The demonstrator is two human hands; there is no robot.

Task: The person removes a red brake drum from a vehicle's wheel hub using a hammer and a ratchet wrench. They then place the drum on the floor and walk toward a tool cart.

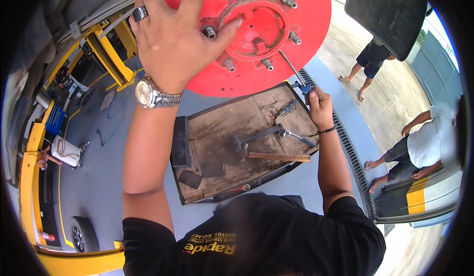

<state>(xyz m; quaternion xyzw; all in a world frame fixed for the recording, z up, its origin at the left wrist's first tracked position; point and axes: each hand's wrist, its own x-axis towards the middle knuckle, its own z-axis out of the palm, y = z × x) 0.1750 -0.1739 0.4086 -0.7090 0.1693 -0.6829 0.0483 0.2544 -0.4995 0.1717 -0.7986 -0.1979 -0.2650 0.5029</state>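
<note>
In front of me at the top is a red brake disc (306, 24) with several bare wheel studs around its hub. My left hand (170, 39) lies spread against the disc's left side, its thumb reaching over the hub rim. It wears a ring and a steel watch (148, 93). My right hand (320, 108) grips a screwdriver (295, 73) by its blue handle. The shaft slants up to the hub's lower right edge, next to a stud; I cannot tell whether the tip is wedged in or only touching.
Below the disc, a brown-lined tool tray (222, 113) holds a wood-handled hammer (279, 156), a ratchet (298, 138) and dark pads. At the left are yellow lift posts (106, 59) and a wheel (84, 234). Two people stand at the right beyond a floor grate (348, 152).
</note>
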